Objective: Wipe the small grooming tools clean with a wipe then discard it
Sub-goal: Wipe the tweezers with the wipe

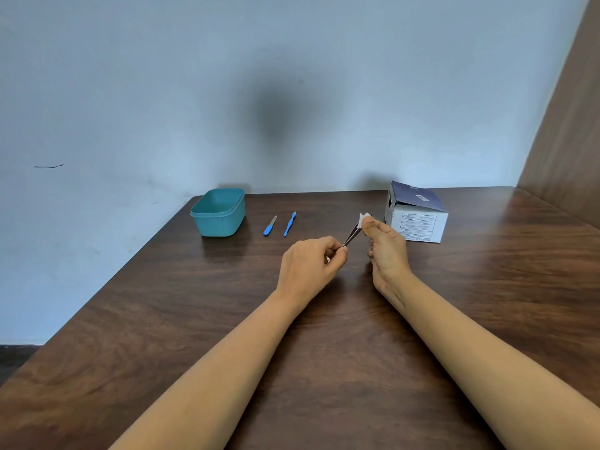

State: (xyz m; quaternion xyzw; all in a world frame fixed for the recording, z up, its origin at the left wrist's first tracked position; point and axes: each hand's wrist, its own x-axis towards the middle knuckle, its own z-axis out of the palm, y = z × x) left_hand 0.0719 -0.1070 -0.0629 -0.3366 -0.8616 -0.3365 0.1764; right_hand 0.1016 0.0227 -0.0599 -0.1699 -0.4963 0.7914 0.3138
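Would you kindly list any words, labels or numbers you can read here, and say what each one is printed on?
No text here can be read.
White box, front panel: lines of small print in a frame, too small and blurred to read.
Same box, dark top flap: a small white label, unreadable.
Teal container, the two blue-handled tools and the wipe: no markings visible.

wooden table [162, 319] — teal tub [218, 213] | two blue tools [279, 224] | box [417, 212]

The box [417, 222] carries printed lines, seemingly small text, too blurred to read.
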